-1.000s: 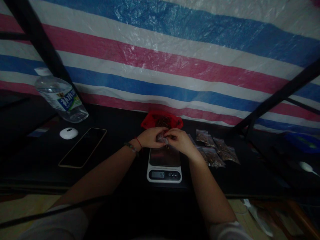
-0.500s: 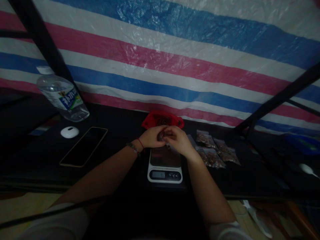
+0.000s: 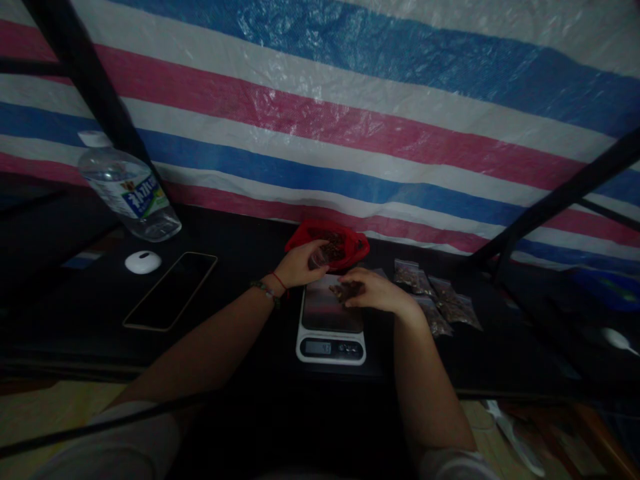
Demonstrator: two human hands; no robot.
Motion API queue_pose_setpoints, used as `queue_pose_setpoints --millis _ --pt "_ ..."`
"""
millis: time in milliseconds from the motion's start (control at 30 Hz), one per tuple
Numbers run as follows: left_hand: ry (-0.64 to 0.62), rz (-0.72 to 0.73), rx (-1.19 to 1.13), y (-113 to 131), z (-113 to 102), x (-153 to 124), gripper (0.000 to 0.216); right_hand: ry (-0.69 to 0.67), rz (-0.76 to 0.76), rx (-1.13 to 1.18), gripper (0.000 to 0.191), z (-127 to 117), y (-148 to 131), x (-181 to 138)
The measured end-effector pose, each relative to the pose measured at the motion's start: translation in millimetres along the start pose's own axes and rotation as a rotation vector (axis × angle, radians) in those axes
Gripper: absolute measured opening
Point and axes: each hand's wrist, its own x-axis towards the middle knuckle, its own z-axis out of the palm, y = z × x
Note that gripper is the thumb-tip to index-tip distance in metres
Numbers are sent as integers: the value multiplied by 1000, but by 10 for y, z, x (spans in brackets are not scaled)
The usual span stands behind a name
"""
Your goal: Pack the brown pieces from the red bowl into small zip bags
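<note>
My left hand (image 3: 300, 263) is closed around a small, reddish-brown see-through thing (image 3: 319, 259), perhaps a small bag or cup. It is at the near edge of a red plastic basket (image 3: 361, 248) with dark brown bits (image 3: 334, 245) inside. Over the plate of a white kitchen scale (image 3: 306, 339), my right hand (image 3: 377, 291) curls its thumb and fingers around some brown pieces (image 3: 345, 291). Whether those pieces are loose or bagged, I cannot tell. The scale's display is lit, but its figures are blurred.
Several small zip bags (image 3: 453, 303) of brown bits lie right of the scale. To the left are a phone (image 3: 170, 291), a white oval object (image 3: 143, 262) and a clear bottle (image 3: 127, 190). A striped tarp (image 3: 320, 127) hangs behind, between dark metal bars (image 3: 545, 200).
My hands were together above the scale and have parted. The left moved slightly back to the basket's edge; the right moved right and lower, over the scale plate, with brown pieces now showing at its fingers.
</note>
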Motion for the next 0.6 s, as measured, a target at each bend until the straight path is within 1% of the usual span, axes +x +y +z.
queue_pose_setpoints --millis 67,167,233,400,600 --pt "4 -8 -1 -15 -6 0 58 -55 23 -6 45 19 24 -11" --pt "17 -12 -2 -19 -2 -2 57 -76 36 1 41 76 -7 37" --pt "18 -10 -9 -17 5 -3 57 -74 27 -35 37 109 -60 91" --pt "8 -6 -17 -22 13 0 56 -77 -81 -158 20 156 -188 198" --pt "-6 2 -15 -24 9 -3 57 -45 -85 -241 16 234 -243 237"
